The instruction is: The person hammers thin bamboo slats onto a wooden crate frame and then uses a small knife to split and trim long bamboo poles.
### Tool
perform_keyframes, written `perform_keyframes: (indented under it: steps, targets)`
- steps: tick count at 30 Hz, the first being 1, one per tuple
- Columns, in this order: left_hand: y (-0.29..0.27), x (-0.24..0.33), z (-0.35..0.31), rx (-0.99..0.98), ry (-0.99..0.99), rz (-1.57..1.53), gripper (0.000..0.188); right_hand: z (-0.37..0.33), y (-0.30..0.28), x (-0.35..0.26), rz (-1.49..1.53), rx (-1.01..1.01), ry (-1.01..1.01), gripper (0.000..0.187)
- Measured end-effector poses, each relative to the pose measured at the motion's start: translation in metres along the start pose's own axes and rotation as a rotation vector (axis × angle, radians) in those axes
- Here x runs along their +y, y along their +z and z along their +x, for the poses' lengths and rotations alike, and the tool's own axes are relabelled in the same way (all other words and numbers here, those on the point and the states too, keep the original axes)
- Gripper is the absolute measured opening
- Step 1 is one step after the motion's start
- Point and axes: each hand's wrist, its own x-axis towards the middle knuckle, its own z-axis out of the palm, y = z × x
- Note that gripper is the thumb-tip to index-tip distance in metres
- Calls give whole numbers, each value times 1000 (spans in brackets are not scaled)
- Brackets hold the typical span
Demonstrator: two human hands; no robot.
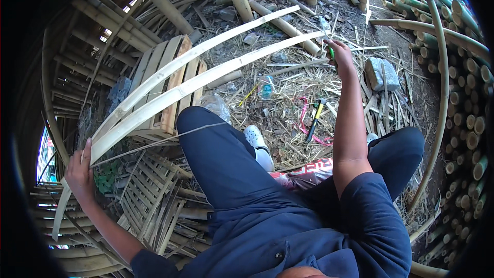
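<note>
Two long, pale split bamboo strips (200,77) stretch from the left side toward the upper right, spread apart at the far end and close together near my left hand (81,174). That hand has its fingers wrapped around the strips. Over the littered ground, my right hand (340,56) is closed on a green-handled tool (331,52); its working end is too small to make out. The far end of the nearer strip lies right by this hand. A thin bamboo sliver (164,141) crosses above my left knee.
A slatted wooden crate (170,80) stands under the strips. On the ground lie a black-and-yellow hammer (315,119), pink ribbon (302,116), a clear plastic cup (266,88) and a stone block (382,74). Bamboo poles (465,82) are stacked at right; a slatted bamboo panel (149,183) sits lower left.
</note>
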Motion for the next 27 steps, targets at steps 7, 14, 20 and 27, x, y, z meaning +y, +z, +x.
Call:
perform_keyframes:
  steps: [7,14,20,27]
  targets:
    - [-14,-51,-57,-92,-61,54,100,7,23,-8,-45,9,57,28]
    - [-48,-85,-120,-76,-217,92,97,-7,78,2,-82,-111,160,29]
    - [-64,-92,-161,-158,-387,-20,86,-7,107,6,-34,-241,186,28]
    - [-75,-109,-198,-309,-626,21,72,-1,119,16,-56,-277,220,30]
